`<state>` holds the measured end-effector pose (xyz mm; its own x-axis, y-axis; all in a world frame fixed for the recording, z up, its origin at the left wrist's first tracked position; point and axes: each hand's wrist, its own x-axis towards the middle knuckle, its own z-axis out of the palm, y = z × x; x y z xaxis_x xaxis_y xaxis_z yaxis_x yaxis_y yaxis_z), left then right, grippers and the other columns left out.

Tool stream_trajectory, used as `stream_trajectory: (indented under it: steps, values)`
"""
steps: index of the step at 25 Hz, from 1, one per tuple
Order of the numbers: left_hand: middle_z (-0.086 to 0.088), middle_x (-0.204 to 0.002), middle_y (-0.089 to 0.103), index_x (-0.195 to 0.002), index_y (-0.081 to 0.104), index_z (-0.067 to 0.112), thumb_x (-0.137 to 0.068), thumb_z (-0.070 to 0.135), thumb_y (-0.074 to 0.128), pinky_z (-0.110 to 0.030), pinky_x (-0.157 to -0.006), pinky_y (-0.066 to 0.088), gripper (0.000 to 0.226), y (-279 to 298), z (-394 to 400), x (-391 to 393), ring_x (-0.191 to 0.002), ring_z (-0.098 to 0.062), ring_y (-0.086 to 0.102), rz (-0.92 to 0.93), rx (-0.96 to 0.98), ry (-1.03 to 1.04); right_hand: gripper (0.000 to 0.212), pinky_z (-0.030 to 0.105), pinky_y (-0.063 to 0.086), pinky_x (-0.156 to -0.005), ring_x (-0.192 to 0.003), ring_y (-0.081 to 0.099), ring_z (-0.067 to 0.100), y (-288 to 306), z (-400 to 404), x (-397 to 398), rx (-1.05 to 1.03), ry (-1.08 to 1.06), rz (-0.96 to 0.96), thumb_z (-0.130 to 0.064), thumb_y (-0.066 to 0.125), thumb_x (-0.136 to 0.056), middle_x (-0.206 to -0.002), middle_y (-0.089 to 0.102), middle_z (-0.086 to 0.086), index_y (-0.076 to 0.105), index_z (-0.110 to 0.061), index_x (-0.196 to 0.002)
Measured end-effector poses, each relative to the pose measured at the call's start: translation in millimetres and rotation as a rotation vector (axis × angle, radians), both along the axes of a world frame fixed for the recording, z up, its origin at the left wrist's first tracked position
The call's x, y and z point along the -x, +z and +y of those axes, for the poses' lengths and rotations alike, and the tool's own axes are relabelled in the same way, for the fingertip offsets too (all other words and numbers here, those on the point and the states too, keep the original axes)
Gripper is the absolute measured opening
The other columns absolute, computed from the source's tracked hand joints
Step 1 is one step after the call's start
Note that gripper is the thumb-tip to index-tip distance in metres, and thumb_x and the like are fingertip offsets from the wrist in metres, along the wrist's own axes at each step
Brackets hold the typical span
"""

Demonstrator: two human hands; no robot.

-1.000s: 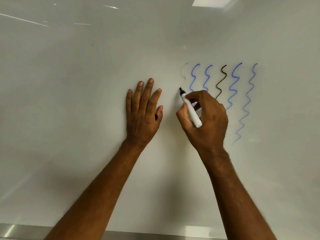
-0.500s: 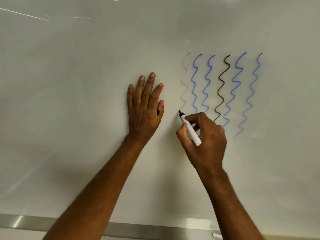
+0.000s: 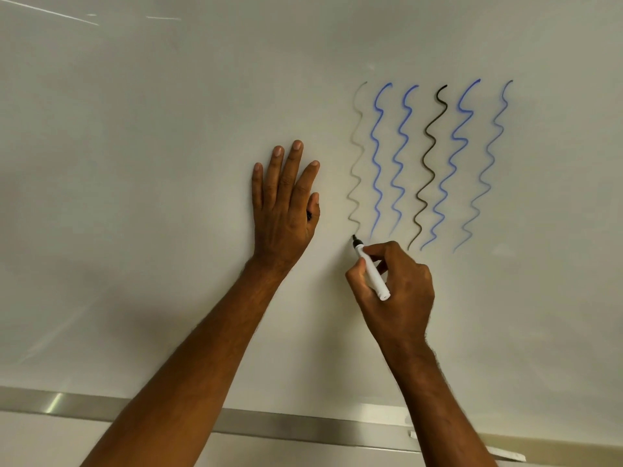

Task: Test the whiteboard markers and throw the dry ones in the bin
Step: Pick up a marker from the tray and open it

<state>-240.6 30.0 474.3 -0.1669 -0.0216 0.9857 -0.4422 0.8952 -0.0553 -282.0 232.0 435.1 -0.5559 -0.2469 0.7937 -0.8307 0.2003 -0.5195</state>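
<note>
My right hand grips a white marker with a black tip. The tip touches the whiteboard at the lower end of a very faint grey wavy line. My left hand lies flat on the board to the left of that line, fingers spread. A small black piece, apparently the marker's cap, is pinched under its thumb. No bin is in view.
To the right of the faint line run several wavy lines: bold blue ones, a dark black one and a paler blue one. A metal frame edge runs along the bottom. A white object lies at the lower right.
My right hand has drawn the faint grey line downward, lengthening it to the level of the other lines' ends. The left hand stayed pressed on the board; the view shifted down.
</note>
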Motion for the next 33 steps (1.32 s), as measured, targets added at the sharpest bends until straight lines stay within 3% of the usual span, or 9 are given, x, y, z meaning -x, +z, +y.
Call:
stream_trajectory:
  steps: [7, 10, 13, 15, 18, 21, 23, 28, 33]
  values:
    - [-0.013, -0.160, 0.036, -0.146, 0.051, 0.013, -0.107, 0.032, 0.048, -0.057, -0.120, 0.025, 0.043, -20, 17, -13, -0.151, -0.033, 0.028, -0.092, -0.146, -0.007, 0.017, 0.025, 0.046, -0.071, -0.082, 0.060, -0.004, -34, 28, -8, 0.020, 0.113, -0.138, -0.039, 0.062, -0.088, -0.082, 0.063, -0.023, 0.068, -0.032, -0.101]
    - [-0.011, -0.157, 0.041, -0.136, 0.057, 0.011, -0.105, 0.029, 0.052, -0.047, -0.120, 0.030, 0.037, -44, 42, -21, -0.149, -0.029, 0.033, -0.003, -0.326, -0.173, 0.012, 0.020, 0.046, -0.068, -0.079, 0.062, 0.013, -52, 46, -16, 0.094, 0.256, -0.308, -0.021, 0.069, -0.093, -0.086, 0.066, -0.013, 0.066, -0.030, -0.100]
    - [-0.010, -0.138, 0.052, -0.123, 0.061, 0.009, -0.103, 0.023, 0.055, -0.029, -0.107, 0.044, 0.026, -82, 79, -32, -0.129, -0.023, 0.050, 0.127, -0.596, -0.394, 0.021, 0.018, 0.045, -0.062, -0.070, 0.058, 0.017, -72, 66, -26, 0.122, 0.353, -0.439, -0.005, 0.069, -0.095, -0.084, 0.065, -0.007, 0.066, -0.025, -0.101]
    - [-0.003, -0.114, 0.058, -0.112, 0.062, 0.014, -0.102, 0.021, 0.056, -0.031, -0.089, 0.053, 0.013, -108, 100, -38, -0.103, -0.016, 0.060, 0.177, -0.836, -0.489, 0.017, 0.020, 0.046, -0.059, -0.069, 0.059, 0.018, -89, 79, -32, 0.130, 0.389, -0.517, -0.007, 0.070, -0.095, -0.085, 0.066, -0.005, 0.066, -0.022, -0.103]
    - [-0.003, -0.075, 0.056, -0.097, 0.060, 0.014, -0.102, 0.018, 0.058, -0.032, -0.063, 0.047, 0.007, -137, 124, -45, -0.062, -0.015, 0.053, 0.321, -1.389, -0.647, 0.013, 0.030, 0.052, -0.061, -0.074, 0.065, 0.026, -111, 96, -39, 0.182, 0.429, -0.646, -0.013, 0.073, -0.095, -0.086, 0.069, -0.001, 0.069, -0.025, -0.101]
    - [-0.002, -0.060, 0.041, -0.095, 0.058, 0.012, -0.100, 0.017, 0.060, -0.026, -0.050, 0.033, 0.008, -161, 145, -51, -0.045, -0.012, 0.039, 0.565, -2.077, -0.873, 0.018, 0.038, 0.054, -0.065, -0.076, 0.066, 0.030, -127, 109, -46, 0.162, 0.448, -0.794, -0.011, 0.072, -0.095, -0.086, 0.071, 0.004, 0.073, -0.029, -0.095]
    - [0.001, -0.054, 0.040, -0.092, 0.056, 0.013, -0.100, 0.020, 0.060, -0.024, -0.046, 0.031, 0.011, -175, 157, -58, -0.041, -0.010, 0.036, 0.672, -2.311, -0.924, 0.019, 0.031, 0.053, -0.065, -0.077, 0.065, 0.028, -135, 120, -52, 0.157, 0.479, -0.859, -0.011, 0.072, -0.094, -0.084, 0.070, 0.005, 0.075, -0.030, -0.095]
    - [-0.004, -0.059, 0.045, -0.075, 0.053, 0.012, -0.099, 0.023, 0.052, -0.028, -0.055, 0.036, 0.027, -187, 195, -82, -0.049, -0.015, 0.041, 0.851, -2.416, -0.988, 0.015, 0.034, 0.058, -0.069, -0.085, 0.068, 0.020, -152, 147, -69, 0.104, 0.513, -0.919, -0.012, 0.074, -0.093, -0.093, 0.074, -0.001, 0.078, -0.023, -0.103]
    - [-0.010, -0.066, 0.050, -0.080, 0.045, 0.011, -0.100, 0.021, 0.045, -0.037, -0.076, 0.048, 0.022, -194, 223, -103, -0.065, -0.023, 0.049, 1.015, -2.462, -1.037, 0.020, 0.039, 0.058, -0.070, -0.082, 0.069, 0.020, -167, 171, -87, 0.021, 0.530, -0.929, -0.009, 0.069, -0.097, -0.095, 0.075, -0.006, 0.077, -0.025, -0.105]
